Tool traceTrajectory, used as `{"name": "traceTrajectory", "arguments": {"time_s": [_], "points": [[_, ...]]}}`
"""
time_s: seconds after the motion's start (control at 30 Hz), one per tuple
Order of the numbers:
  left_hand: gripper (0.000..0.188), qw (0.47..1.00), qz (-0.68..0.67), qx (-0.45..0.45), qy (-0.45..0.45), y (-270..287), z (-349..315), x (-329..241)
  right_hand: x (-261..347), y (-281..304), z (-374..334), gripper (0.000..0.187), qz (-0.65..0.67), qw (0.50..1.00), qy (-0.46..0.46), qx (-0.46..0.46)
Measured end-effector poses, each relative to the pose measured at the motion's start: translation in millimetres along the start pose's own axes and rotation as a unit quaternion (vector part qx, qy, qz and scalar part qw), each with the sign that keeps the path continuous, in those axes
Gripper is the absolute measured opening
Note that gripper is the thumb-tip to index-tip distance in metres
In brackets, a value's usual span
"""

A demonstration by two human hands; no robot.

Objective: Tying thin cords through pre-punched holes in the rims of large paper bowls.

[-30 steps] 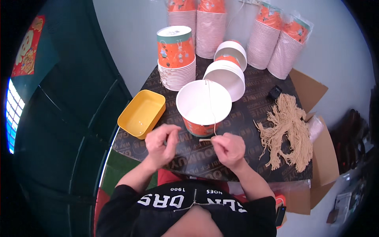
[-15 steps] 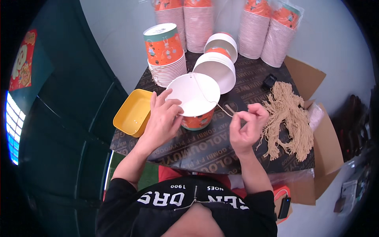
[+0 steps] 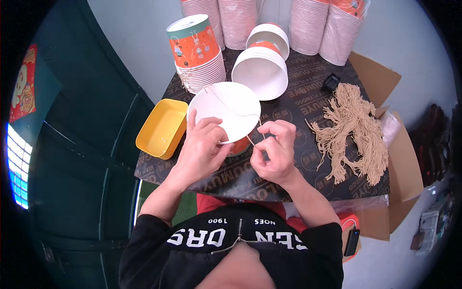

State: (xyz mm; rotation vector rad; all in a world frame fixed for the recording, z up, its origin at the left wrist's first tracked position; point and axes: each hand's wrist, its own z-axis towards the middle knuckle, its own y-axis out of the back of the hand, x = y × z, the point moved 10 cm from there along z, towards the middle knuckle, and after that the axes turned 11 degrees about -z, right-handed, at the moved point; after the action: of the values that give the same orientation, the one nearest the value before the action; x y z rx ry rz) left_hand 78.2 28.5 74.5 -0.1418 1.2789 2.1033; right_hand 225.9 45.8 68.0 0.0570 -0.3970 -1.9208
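Observation:
A white paper bucket (image 3: 233, 103) with an orange and green outside stands at the table's near middle, tilted so its mouth faces me. My left hand (image 3: 204, 147) grips its near-left rim, fingers inside and thumb outside. A thin beige cord (image 3: 222, 101) enters near the far rim, crosses the inside and comes out over the right edge. Just right of the bucket, my right hand (image 3: 275, 154) is closed in a pinch on this cord, with strands running from the fingers toward the bucket wall. The lower part of the bucket is mostly hidden by its tilted body and my hands.
A yellow plastic bin (image 3: 161, 127) sits at the left. Behind are an upside-down bucket stack (image 3: 196, 48), buckets lying sideways (image 3: 262, 74) and tall wrapped stacks (image 3: 308, 29). A tan cord bundle (image 3: 358, 137), a small black container (image 3: 331, 82) and a cardboard box (image 3: 404, 168) are right.
My right hand has moved left and down, closer to the bucket, still pinching the cord. The bucket has tilted more toward me under my left hand. The whole view has shifted slightly.

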Motion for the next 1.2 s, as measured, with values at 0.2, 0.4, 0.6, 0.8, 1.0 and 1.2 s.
{"name": "traceTrajectory", "arguments": {"time_s": [0.2, 0.4, 0.6, 0.8, 1.0, 1.2], "points": [[0.019, 0.998, -0.050, -0.046, 0.018, 17, -2, -1, 2, -1, 1, 0.025, 0.025, 0.999, 0.020, 0.016], [0.014, 0.997, -0.042, -0.059, 0.019, 30, -5, 7, 1, -4, 1, 0.025, 0.024, 0.999, 0.020, 0.021], [0.012, 0.997, -0.042, -0.060, 0.021, 31, -5, 11, 1, -9, 0, 0.026, 0.023, 0.999, 0.018, 0.025], [0.011, 0.997, -0.045, -0.054, 0.018, 29, -2, 9, -1, -9, -1, 0.026, 0.020, 0.999, 0.014, 0.022], [0.011, 0.997, -0.051, -0.050, 0.024, 28, -2, 12, 0, -10, -2, 0.025, 0.020, 0.999, 0.012, 0.022], [0.010, 0.998, -0.049, -0.041, 0.022, 25, 0, 10, 1, -10, -2, 0.026, 0.018, 0.999, 0.014, 0.024]]}}
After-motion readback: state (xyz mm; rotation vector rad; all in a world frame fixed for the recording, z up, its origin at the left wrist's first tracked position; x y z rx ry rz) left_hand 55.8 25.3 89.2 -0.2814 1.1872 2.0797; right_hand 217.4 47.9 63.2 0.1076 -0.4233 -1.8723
